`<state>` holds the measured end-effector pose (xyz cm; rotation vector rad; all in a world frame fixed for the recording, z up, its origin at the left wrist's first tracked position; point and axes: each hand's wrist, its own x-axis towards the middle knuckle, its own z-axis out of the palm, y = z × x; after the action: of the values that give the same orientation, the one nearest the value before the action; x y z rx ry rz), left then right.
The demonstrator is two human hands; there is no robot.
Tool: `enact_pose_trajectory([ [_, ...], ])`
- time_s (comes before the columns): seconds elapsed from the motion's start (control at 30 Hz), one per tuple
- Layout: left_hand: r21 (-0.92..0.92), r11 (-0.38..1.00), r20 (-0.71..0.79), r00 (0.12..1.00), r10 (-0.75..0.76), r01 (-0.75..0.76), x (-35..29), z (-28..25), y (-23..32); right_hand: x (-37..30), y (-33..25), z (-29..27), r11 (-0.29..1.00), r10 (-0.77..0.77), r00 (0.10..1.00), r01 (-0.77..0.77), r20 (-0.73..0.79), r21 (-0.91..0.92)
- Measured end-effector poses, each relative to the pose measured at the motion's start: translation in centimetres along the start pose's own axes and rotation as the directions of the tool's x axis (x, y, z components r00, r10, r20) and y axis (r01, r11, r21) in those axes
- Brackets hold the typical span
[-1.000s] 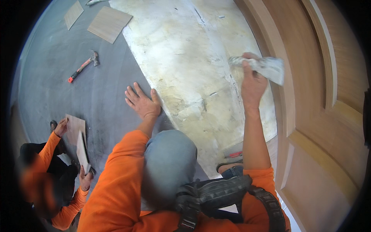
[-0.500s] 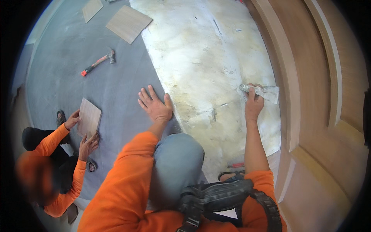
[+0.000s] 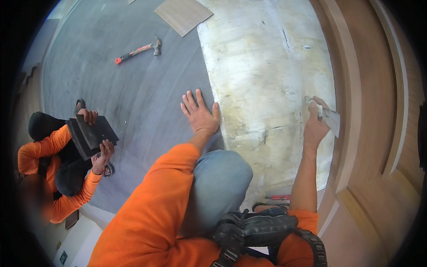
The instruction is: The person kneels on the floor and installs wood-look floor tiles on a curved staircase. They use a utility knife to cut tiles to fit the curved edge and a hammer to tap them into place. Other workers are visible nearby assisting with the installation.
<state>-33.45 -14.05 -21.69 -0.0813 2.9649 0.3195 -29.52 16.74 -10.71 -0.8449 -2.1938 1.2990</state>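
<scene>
My left hand [image 3: 201, 115] lies flat with fingers spread on the dark grey floor sheet [image 3: 155, 98], close to its straight edge. Beyond that edge stretches a whitish, stained floor surface [image 3: 253, 66] with cracks and scuffs. Over at the right, near the wood panelling, my right hand [image 3: 316, 124] is closed round the handle of a putty knife [image 3: 330, 118]. Its handle is crusted with pale residue, and its wide blade points toward the panelling. Whether the blade touches the floor, I cannot tell.
A claw hammer [image 3: 138, 50] and wood-look tiles [image 3: 183, 16] lie on the grey sheet. At left a crouching co-worker in orange sleeves holds dark-backed tiles [image 3: 94, 133]. A red-handled tool [image 3: 279, 197] lies by my foot. Brown wood panelling [image 3: 347, 89] borders the right.
The putty knife has turned, its blade now angled more toward me. The co-worker has flipped the wood-look tile, showing dark backs. My view has shifted, while my left hand stays planted.
</scene>
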Motion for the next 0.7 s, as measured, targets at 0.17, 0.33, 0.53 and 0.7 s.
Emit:
enact_pose_trajectory([
  [0.17, -0.013, 1.0, -0.017, 1.0, 0.004, -0.004, 0.1, 0.2, -0.3, -1.4, 1.3, 0.8, 0.915, -0.313, 0.948, 0.316, 0.054, -0.251],
  [0.33, -0.022, 0.999, -0.015, 1.0, 0.027, -0.027, 0.0, 0.2, 0.2, -3.1, 6.7, 1.6, 0.99, 0.102, 0.977, -0.08, 0.188, -0.12],
  [0.53, -0.06, 0.998, -0.006, 1.0, 0.022, -0.023, 0.0, -0.3, 0.0, -3.5, 7.4, 2.2, 0.987, 0.041, 0.987, -0.016, 0.158, -0.16],
  [0.7, -0.068, 0.998, 0.018, 1.0, 0.014, -0.013, 0.0, -0.6, 0.3, -4.0, 7.3, 2.3, 0.983, 0.094, 0.982, -0.066, 0.165, -0.169],
])
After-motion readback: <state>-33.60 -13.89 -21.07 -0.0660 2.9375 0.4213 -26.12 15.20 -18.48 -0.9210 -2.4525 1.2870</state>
